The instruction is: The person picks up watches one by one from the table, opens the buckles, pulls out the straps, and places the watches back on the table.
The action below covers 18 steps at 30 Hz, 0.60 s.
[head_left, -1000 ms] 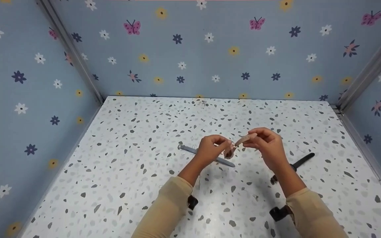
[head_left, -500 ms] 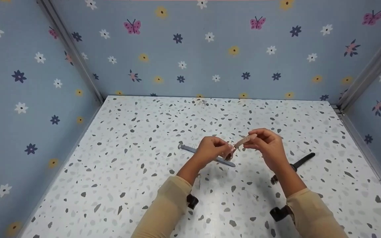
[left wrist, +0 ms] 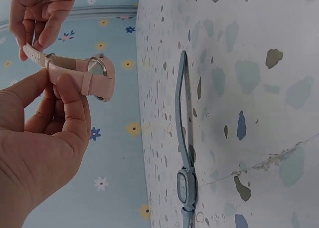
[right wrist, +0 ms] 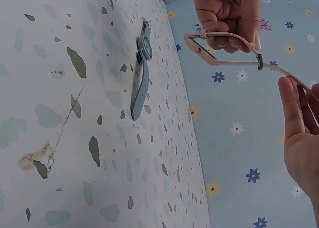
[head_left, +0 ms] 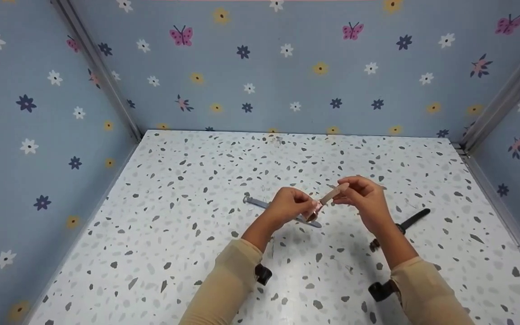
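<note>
A pink wristwatch (left wrist: 102, 78) is held up above the table between both hands, its strap bent into a loop. My left hand (head_left: 285, 207) pinches the strap near the buckle (right wrist: 259, 62), between the thumb and fingers. The strap's holed tail (left wrist: 33, 53) runs out through the buckle toward my right hand (head_left: 366, 198), whose thumb and fingertips pinch its end. The round watch case hangs at the far side of the loop, its dial facing partly away. Below the left hand, a blue-grey wristwatch (left wrist: 187, 185) lies stretched out on the table.
A black wristwatch (head_left: 413, 220) lies on the table near the right forearm, which partly covers it. The speckled white table (head_left: 174, 253) is enclosed by blue flower-patterned panels (head_left: 269, 67) at the back and sides.
My left hand has shifted slightly down and turned the pink wristwatch, so its loop tilts differently. My right hand keeps its pinch on the strap end, almost still.
</note>
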### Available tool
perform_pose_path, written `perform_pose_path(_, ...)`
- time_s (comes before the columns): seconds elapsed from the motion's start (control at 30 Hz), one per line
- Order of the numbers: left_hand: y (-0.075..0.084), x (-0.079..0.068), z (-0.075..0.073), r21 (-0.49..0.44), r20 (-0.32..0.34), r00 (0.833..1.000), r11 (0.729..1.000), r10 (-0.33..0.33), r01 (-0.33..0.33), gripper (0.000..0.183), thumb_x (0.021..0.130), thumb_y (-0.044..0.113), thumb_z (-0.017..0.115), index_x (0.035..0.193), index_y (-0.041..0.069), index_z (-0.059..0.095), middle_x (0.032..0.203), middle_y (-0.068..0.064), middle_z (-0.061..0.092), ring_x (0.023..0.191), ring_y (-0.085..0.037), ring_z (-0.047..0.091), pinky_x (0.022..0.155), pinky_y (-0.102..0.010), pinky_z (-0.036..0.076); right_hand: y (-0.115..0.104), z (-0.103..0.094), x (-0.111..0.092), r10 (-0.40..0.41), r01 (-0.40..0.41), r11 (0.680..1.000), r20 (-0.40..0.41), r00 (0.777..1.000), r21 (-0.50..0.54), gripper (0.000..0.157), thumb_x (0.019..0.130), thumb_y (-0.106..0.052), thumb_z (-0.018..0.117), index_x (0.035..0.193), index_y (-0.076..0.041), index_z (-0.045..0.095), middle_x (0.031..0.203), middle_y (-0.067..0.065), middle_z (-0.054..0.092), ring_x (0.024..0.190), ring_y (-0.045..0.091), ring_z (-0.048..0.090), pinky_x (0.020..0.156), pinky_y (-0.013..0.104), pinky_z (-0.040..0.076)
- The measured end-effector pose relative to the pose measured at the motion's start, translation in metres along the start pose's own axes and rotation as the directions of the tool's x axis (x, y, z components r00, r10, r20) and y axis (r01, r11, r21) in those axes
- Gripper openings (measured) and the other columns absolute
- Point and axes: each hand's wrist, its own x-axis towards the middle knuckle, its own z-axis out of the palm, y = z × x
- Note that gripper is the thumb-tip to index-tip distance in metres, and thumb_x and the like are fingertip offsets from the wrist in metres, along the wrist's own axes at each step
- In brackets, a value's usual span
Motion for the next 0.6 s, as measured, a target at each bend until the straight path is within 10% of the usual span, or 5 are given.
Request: perform_pose_path(0.6, 0.0017, -0.0042, 0.0009, 0.080, 0.003, 0.997, 0.993, 0.083, -0.083, 0.011, 0.080, 0.017, 0.066, 0.078, 0.007, 0.069, 0.068, -0.006, 0.063, 0.061, -0.015, 0.058, 0.067, -0.042, 0.051, -0.0043, 0.0084, -0.0009, 0.049, -0.045, 0.994, 0.038, 0.998, -0.096, 0.029, 0.085, -0.013, 0.060, 0.107, 0.006, 0.055, 0.097, 0.021, 0.053, 0.082, 0.030, 0.057, 0.065, 0.043, 0.052)
